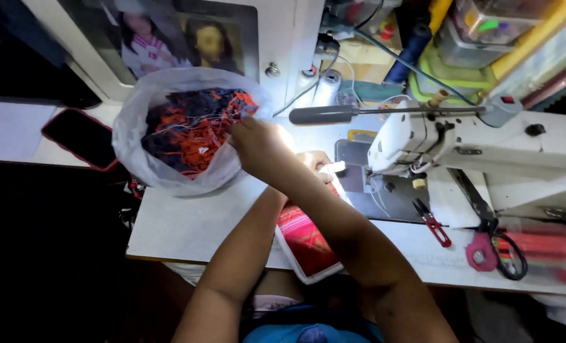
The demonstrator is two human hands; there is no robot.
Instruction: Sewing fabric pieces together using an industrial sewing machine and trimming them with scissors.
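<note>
My arms are crossed. My right hand (257, 143) reaches left to the rim of a clear plastic bag (136, 159) filled with orange and dark fabric scraps (190, 127). Its fingertips touch the scraps, and whether they pinch any is hidden. My left hand (316, 160) is mostly covered by my right forearm. It holds a pink striped fabric piece with a white edge (305, 244) against the table, just left of the sewing machine's needle plate (384, 190).
A white sewing machine (486, 143) fills the right side. Red thread snips (432, 222) and pink-handled scissors (496, 251) lie in front of it. A dark phone in a red case (79, 136) lies at the left. Thread cones (327, 86) stand behind.
</note>
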